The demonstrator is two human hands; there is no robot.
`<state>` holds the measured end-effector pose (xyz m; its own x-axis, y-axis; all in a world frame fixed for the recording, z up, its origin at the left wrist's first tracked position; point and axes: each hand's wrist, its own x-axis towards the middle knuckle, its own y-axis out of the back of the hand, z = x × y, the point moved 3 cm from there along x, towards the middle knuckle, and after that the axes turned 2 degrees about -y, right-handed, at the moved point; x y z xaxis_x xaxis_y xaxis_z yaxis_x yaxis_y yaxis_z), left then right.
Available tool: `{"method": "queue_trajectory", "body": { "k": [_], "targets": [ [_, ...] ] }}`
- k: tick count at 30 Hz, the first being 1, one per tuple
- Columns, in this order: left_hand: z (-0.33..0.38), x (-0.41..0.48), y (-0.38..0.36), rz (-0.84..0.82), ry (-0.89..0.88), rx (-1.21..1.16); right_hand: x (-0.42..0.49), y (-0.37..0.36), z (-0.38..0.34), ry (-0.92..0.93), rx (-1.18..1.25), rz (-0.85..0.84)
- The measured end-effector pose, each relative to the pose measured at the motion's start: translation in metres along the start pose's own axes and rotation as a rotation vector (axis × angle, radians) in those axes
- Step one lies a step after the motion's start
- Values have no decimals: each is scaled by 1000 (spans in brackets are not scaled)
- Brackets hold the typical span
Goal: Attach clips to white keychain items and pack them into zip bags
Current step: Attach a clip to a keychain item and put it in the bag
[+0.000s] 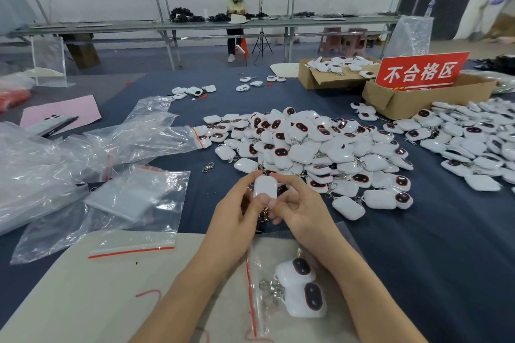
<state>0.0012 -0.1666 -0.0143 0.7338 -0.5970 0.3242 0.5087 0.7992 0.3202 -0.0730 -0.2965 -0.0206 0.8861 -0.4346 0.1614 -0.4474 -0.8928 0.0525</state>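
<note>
My left hand (237,207) and my right hand (299,209) together hold one white keychain item (265,186) upright above the blue table, plain back toward me. A metal clip (264,216) hangs below it between my fingers. In front of me lies a zip bag (257,312) with a red seal strip, holding two white items with dark oval faces and their clips. A big pile of white keychain items (306,145) lies just beyond my hands. One loose clip (208,167) rests on the cloth to the left of the pile.
Empty zip bags (133,198) and crumpled plastic cover the left side. Cardboard boxes (395,103) with a red sign stand at the back right, with more white items spread at the right (473,147). A phone lies on pink paper (58,114). A person sits at a far bench (235,22).
</note>
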Motion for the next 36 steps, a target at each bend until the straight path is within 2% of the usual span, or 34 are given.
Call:
{"method": "queue_trajectory", "body": {
  "k": [8, 11, 16, 22, 27, 36],
  "targets": [
    [-3, 0, 2, 45, 32, -27, 0, 0, 0, -7, -33, 12],
    [-4, 0, 0, 44, 46, -53, 0, 1, -1, -29, 10, 69],
    [-4, -1, 1, 149, 40, -27, 0, -4, -3, -58, 58, 56],
    [-1, -2, -2, 33, 39, -31, 1, 1, -5, -38, 131, 154],
    [-1, 0, 1, 38, 27, -76, -1, 0, -6, -89, 230, 20],
    [1, -3, 1, 34, -26, -77, 0, 2, -4, -122, 303, 60]
  ]
}}
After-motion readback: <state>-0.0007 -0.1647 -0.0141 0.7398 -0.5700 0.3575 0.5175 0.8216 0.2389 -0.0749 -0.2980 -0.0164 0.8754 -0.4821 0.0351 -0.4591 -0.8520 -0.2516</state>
